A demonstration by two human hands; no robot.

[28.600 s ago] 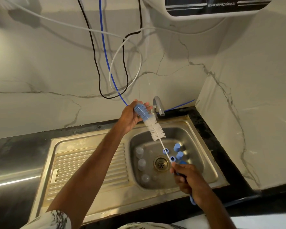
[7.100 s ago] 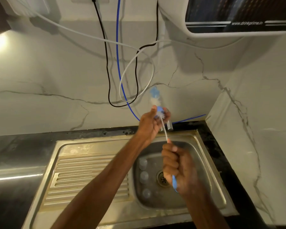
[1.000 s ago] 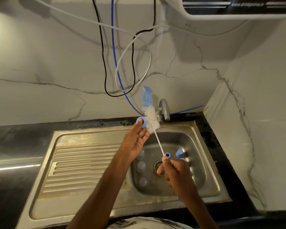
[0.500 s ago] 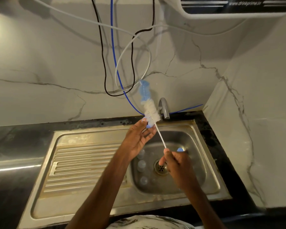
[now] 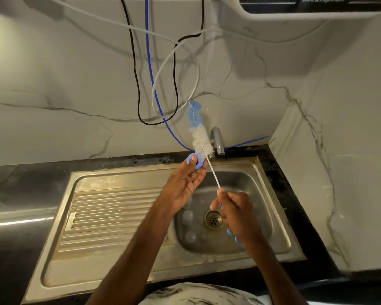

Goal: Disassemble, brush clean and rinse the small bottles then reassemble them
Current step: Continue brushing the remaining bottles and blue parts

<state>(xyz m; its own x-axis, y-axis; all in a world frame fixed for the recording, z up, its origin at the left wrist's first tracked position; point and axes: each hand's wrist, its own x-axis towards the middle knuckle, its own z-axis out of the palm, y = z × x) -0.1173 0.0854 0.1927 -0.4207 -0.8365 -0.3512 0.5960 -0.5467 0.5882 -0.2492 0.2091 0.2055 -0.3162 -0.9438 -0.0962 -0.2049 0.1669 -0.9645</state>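
Over the sink (image 5: 110, 179), the left hand (image 5: 185, 186) pinches a blue cap (image 5: 200, 164) between thumb and fingertips, right at the foot of the bottle brush (image 5: 199, 135) bristles. The right hand (image 5: 234, 213) is curled round the brush's stem lower down. Clear small bottles (image 5: 187, 215) stand in the basin beside the drain (image 5: 213, 219).

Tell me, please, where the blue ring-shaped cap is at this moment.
In the head view, the blue cap is pinched by the left hand above the back rim of the sink, just left of the tap, beside the bottle brush.
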